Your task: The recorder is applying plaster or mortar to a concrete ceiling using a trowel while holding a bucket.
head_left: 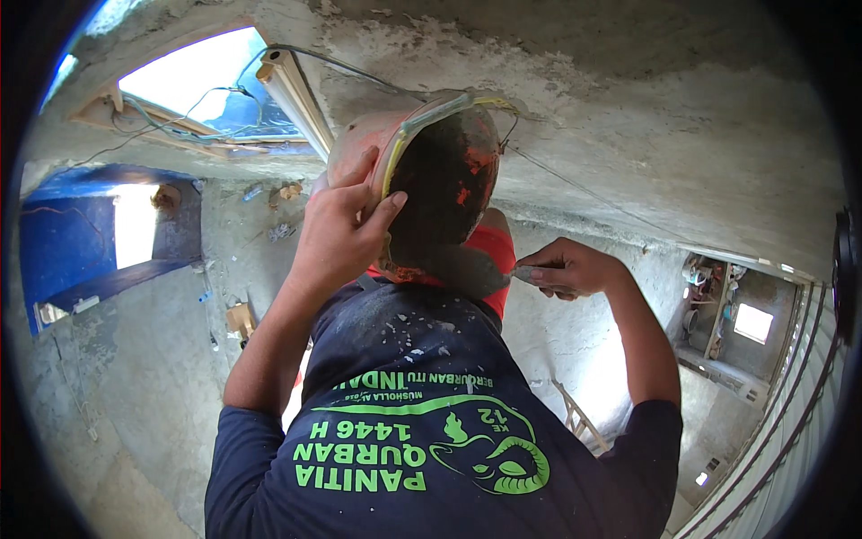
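A worn reddish bucket (357, 139) is tipped in front of my body, its mouth facing me. Its inside is dark, with bright red-orange patches along the wall. My left hand (346, 216) grips the rim from the left, thumb over the edge and fingers round the outside. A grey trowel blade (474, 271) lies at the bucket's near lower rim, partly over the mouth. On the right, the fingers of my right hand (575, 267) are closed on the trowel's handle end, most of which they hide. How much material the bucket holds is too dark to tell.
A rough grey plastered wall (611, 108) spans the top. At upper left are a bright window opening (211, 81), loose cables and a long white tube fixture (294, 99). A blue-framed opening (72, 242) stands left. A wooden ladder (579, 415) and corrugated sheeting (781, 431) appear at lower right.
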Motion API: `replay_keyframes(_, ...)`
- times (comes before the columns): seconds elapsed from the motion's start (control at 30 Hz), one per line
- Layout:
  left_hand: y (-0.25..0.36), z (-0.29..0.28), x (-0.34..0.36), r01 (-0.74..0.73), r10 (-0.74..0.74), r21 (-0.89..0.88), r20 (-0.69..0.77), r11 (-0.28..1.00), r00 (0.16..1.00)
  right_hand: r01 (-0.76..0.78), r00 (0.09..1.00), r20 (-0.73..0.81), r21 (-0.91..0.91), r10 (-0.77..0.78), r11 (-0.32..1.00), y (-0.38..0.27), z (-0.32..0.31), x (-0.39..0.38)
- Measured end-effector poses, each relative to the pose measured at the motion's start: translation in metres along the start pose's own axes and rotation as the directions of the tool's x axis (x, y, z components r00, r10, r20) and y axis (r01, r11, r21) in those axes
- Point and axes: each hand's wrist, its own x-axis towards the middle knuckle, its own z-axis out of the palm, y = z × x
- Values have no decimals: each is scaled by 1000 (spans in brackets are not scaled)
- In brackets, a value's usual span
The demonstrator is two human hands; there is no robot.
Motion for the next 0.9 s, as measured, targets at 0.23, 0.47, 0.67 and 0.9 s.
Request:
replay_keyframes(0.23,-54,-15,-32,348,-386,-405,-13,846,922,192,974,-20,599,-225,778,35,6,9)
replay_keyframes(0.47,-92,-36,-74,343,-586,-745,-79,572,806,601,714,-539,143,-447,787,-30,40,50)
replay_keyframes(0.67,-101,-43,-78,270,-690,-841,-158,469,706,291,211,-694,-627,-688,723,-50,16,112)
replay_keyframes(0.9,-112,-50,-89,237,-753,-887,-166,396,637,143,77,-647,-746,-758,651,-32,-39,176)
